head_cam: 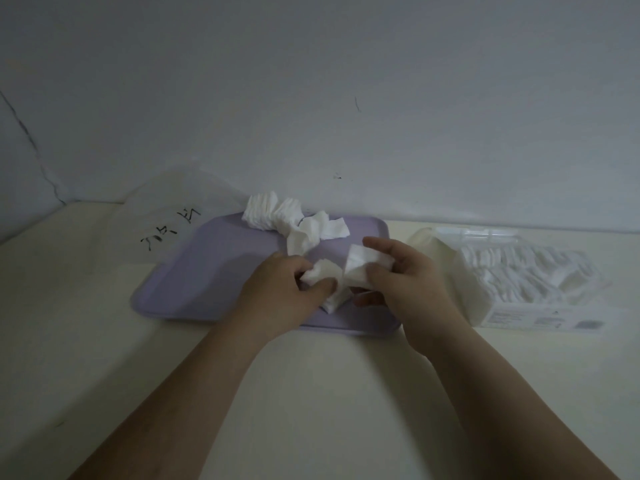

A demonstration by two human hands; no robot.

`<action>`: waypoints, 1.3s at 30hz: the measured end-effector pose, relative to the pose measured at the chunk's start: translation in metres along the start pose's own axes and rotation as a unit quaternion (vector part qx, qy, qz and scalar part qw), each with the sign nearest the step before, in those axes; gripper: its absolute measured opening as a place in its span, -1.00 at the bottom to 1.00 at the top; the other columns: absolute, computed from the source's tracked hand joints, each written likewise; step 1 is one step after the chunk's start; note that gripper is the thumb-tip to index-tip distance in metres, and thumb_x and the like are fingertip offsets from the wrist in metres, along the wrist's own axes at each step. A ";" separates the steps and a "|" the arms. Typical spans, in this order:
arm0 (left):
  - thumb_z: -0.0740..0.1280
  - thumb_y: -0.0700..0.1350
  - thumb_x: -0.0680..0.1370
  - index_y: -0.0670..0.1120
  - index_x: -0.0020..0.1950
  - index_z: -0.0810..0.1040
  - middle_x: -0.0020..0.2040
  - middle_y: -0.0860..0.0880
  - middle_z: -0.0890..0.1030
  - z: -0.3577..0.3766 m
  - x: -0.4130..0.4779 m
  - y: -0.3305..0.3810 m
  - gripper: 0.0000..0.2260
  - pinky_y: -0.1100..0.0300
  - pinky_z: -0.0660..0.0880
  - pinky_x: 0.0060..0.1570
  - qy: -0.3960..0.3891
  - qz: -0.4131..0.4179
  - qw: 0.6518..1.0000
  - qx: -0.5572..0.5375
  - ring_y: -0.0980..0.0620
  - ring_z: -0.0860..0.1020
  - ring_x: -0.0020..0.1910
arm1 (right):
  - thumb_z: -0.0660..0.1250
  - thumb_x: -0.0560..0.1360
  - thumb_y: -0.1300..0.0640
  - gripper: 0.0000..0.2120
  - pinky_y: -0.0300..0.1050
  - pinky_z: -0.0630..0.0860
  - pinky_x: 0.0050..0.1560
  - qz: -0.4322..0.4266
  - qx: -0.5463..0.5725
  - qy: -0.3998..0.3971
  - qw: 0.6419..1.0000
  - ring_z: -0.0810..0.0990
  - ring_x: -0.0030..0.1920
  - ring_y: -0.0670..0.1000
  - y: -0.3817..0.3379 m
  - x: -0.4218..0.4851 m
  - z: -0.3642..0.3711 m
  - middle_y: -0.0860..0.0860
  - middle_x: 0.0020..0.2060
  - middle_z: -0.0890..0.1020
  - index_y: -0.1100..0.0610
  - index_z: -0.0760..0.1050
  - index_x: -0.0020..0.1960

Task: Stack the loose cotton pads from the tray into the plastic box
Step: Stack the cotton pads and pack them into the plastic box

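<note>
Pale table (311, 393) fills the view, lavender tray (207, 271) at centre. At 10 o'clock of it, a clear plastic bag (166, 216) with dark writing. At 3 o'clock, just beside the tray, the plastic box (519, 315), open-topped and already well filled with white pads.

Both hands are over the tray's 5 o'clock corner. Left hand (277, 299): thumb and curled fingers pinch a small bunch of pads (325, 271). Right hand (408, 289): fingers curled round a second bunch (363, 261), the 2 bunches touching. How many pads in each, hard to say in this dim light.

A loose heap of cotton pads (287, 220) waits at the tray's 12 o'clock edge.

The job now, I'd say: square the edges, merge both bunches into 1 flat stack, grip lightly, then carry it toward 3 o'clock.
</note>
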State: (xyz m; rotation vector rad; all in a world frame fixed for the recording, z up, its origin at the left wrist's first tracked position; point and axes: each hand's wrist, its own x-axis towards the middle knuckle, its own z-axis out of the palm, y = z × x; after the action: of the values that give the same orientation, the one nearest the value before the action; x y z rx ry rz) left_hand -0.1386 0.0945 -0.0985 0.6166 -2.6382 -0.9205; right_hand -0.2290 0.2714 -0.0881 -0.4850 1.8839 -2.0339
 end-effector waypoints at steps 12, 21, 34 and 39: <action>0.54 -0.08 0.46 0.01 -0.13 0.62 -0.26 0.10 0.64 -0.008 -0.002 0.009 -0.88 0.29 0.46 -0.23 0.094 -0.017 0.984 -0.149 0.14 0.57 -0.31 | 0.29 0.62 0.40 -0.63 -0.07 0.70 -0.12 0.013 0.041 0.033 0.999 0.73 -0.01 0.04 0.005 0.004 0.000 0.16 0.15 0.64 0.16 0.53 0.38; 0.46 -0.23 0.52 -0.12 0.21 0.67 0.03 -0.19 0.72 -0.017 -0.006 0.017 -0.74 0.16 0.49 -0.28 -0.080 0.003 0.888 -0.453 -0.04 0.59 -0.15 | 0.40 0.57 0.40 -0.71 0.03 0.71 -0.03 0.027 0.097 0.015 0.995 0.75 0.04 0.18 0.000 0.004 -0.004 0.24 0.05 0.73 0.30 0.56 0.28; 0.49 -0.37 0.50 -0.16 0.05 0.68 -0.22 0.02 0.73 -0.013 -0.010 0.021 -0.82 0.41 0.44 -0.37 -0.043 0.021 0.917 -0.396 0.22 0.61 -0.33 | 0.31 0.65 0.30 -0.81 0.27 0.61 0.26 -0.001 0.035 -0.085 0.996 0.69 0.19 0.29 -0.002 -0.002 0.001 0.26 0.07 0.74 0.24 0.68 0.17; 0.52 -0.34 0.48 -0.12 0.02 0.70 -0.21 0.01 0.73 -0.015 -0.010 0.020 -0.82 0.38 0.45 -0.36 -0.052 0.021 0.925 -0.376 0.20 0.60 -0.32 | 0.31 0.65 0.31 -0.80 0.39 0.55 0.28 -0.002 0.021 -0.066 0.998 0.63 0.21 0.39 0.001 0.000 0.000 0.28 0.07 0.73 0.19 0.70 0.14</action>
State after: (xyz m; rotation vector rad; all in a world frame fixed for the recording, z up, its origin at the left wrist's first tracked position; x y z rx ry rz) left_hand -0.1303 0.1058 -0.0758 0.3091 -2.0940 -1.8370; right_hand -0.2294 0.2715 -0.0887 -0.5955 1.7610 -1.9886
